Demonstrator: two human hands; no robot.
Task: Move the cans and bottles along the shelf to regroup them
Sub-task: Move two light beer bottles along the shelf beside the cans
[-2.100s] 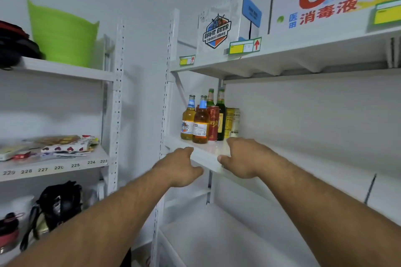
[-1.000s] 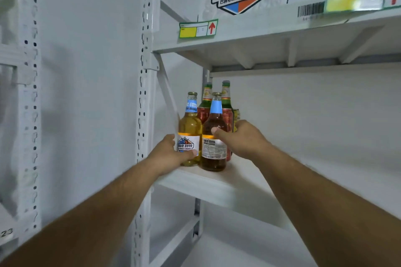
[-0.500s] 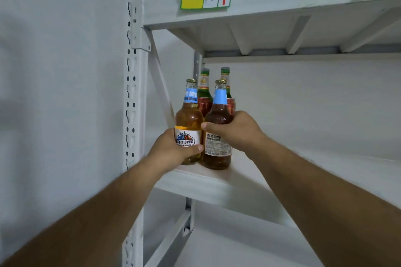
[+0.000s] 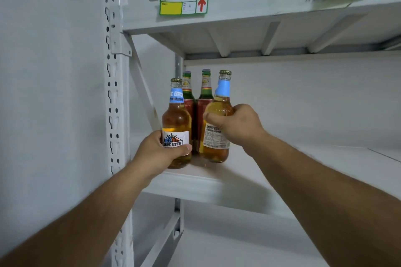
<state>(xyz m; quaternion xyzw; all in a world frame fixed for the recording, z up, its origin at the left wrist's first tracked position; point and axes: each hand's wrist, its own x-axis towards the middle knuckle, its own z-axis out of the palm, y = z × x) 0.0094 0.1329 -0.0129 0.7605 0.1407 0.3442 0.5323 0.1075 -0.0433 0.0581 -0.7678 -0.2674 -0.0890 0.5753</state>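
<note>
At the left end of the shelf (image 4: pixel 217 182), by its front edge, the left hand (image 4: pixel 158 154) wraps the upright left bottle (image 4: pixel 176 123) and the right hand (image 4: pixel 240 128) the tilted right bottle (image 4: pixel 218 119). Lift both clear (they crowd red cans (image 4: pixel 200 115) behind) before moving them rightwards; both are amber, blue-collared, capped.

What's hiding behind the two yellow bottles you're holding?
Two red cans and, further back, two green bottles. Only the green bottles' necks show, and anything behind them is covered.
</note>
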